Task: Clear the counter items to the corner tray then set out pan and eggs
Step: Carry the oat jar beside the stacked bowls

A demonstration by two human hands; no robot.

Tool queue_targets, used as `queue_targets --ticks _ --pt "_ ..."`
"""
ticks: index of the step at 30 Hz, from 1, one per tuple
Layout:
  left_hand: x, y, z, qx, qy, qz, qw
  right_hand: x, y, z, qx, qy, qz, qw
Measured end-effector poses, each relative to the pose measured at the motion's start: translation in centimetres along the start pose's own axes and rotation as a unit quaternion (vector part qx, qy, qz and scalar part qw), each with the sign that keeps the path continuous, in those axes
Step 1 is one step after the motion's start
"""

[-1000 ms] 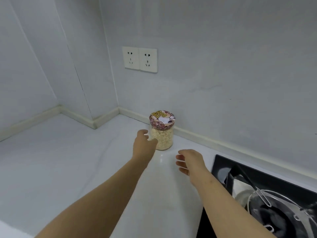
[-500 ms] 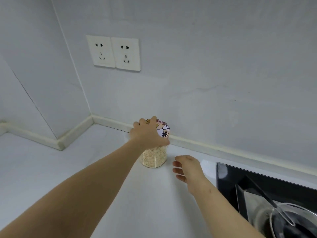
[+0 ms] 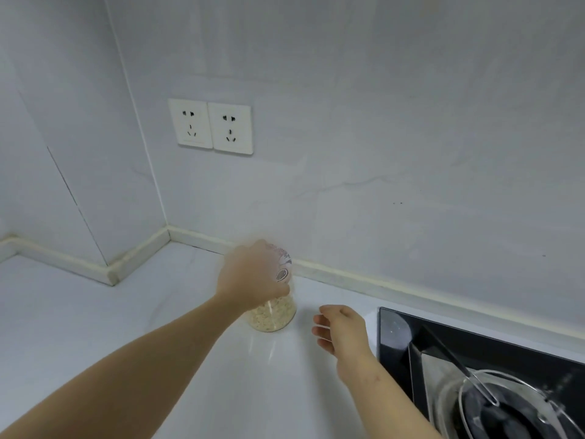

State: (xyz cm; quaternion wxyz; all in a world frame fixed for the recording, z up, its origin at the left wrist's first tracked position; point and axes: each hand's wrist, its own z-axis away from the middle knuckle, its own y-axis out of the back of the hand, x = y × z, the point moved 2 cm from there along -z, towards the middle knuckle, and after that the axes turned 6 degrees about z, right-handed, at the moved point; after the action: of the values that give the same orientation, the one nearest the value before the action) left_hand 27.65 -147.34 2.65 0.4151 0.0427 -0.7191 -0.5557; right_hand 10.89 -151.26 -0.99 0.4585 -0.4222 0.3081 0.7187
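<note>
Jar [image 3: 273, 315] of pale grain is sitting at the back of the white counter [image 3: 126, 327], close to the wall trim [image 3: 348, 277] and to the right of the counter's inner corner. It is showing as clear-walled, with a patterned lid [image 3: 282, 265]. Motion blur is covering the upper part, and whether the base is touching the counter cannot be told.

Left hand [image 3: 253, 274] is coming over the jar from above, with fingers curled round the lid and gripping it. The forearm is crossing the counter from the lower left.

Right hand [image 3: 342, 327] is hovering just beside the jar on its right, apart from it. Its fingers are lying loosely curled and are holding nothing; the palm is facing towards the jar.

Right of that hand, a black hob [image 3: 468, 350] is lying set into the counter. A dark round vessel [image 3: 500, 416] is resting on it at the lower right edge of the view, with a wire rack [image 3: 474, 384] lying across its top.

On the wall above the jar, 2 white sockets [image 3: 210, 125] are sitting side by side.
</note>
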Motion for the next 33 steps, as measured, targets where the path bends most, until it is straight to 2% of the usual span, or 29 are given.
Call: queue_targets --ticks 5,9,12,14,17,21,24,27,30,33 --pt "-0.2 1.4 4.0 0.049 0.01 0.088 0.995 -0.6 0.8 2.5 -0.008 0.017 0.018 1.0" --pt "0.7 4.7 6.5 0.034 0.017 0.256 0.966 -1.0 0.9 4.8 -0.045 -0.008 0.038 0.998" --pt "2.4 7.4 8.7 -0.005 -0.011 0.365 0.931 -1.9 0.4 6.8 -0.114 -0.039 -0.058 0.991" --pt "3.7 8.8 10.0 -0.021 -0.042 0.372 0.927 -2.5 0.1 7.7 -0.143 -0.044 -0.109 0.983" --pt "5.4 9.6 11.8 -0.02 -0.101 0.365 0.925 -2.6 0.1 9.0 -0.144 -0.04 -0.173 0.973" --pt "6.5 7.9 14.4 -0.058 -0.134 0.496 0.856 -2.2 1.2 11.2 -0.151 -0.035 -0.23 0.961" --pt "6.3 5.3 15.2 -0.085 -0.116 0.526 0.838 -2.1 2.5 12.2 -0.122 -0.027 -0.222 0.967" --pt "7.7 3.3 15.9 -0.12 -0.102 0.535 0.83 -1.6 5.3 13.0 -0.058 -0.011 -0.171 0.983" --pt "10.6 1.2 17.6 -0.132 -0.079 0.547 0.823 -0.7 8.9 14.6 -0.007 0.024 -0.126 0.992" --pt "13.4 -0.7 19.8 -0.145 -0.067 0.554 0.817 -0.1 12.2 16.5 0.01 0.045 -0.127 0.991"
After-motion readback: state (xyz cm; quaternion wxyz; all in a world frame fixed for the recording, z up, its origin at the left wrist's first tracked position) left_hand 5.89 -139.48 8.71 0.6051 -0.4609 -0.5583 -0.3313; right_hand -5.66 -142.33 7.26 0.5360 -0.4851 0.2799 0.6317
